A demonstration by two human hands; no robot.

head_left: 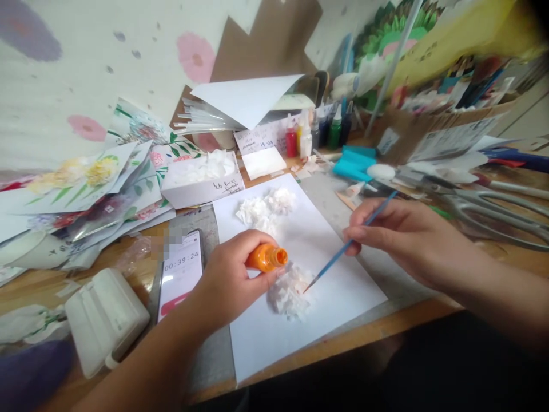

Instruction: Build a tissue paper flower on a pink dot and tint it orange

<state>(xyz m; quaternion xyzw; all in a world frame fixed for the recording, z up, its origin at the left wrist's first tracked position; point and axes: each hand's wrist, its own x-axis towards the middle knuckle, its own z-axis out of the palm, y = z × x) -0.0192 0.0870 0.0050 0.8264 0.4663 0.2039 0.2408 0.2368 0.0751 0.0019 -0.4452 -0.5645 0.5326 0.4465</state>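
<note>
My left hand (pixel 234 280) is closed round a small uncapped bottle of orange paint (pixel 262 257), tilted so its mouth points right. Between the fingers of my right hand (pixel 386 234) is a thin blue paintbrush (pixel 351 243). Its tip touches the nearest white crumpled-paper flower (pixel 294 300), where a faint orange tint shows at the middle. Farther back, more white paper flowers (pixel 281 200) sit in a cluster on the same white sheet of paper (pixel 261 349); my left hand partly covers the sheet.
Left of the sheet lies a phone (pixel 182 269) showing a running timer. Behind stand a box of white paper pieces (pixel 201 180) and several paint bottles (pixel 305 140). Large scissors (pixel 493 209) lie at right, near a cardboard box (pixel 441 131). Painted flower cards (pixel 86 183) pile up at left.
</note>
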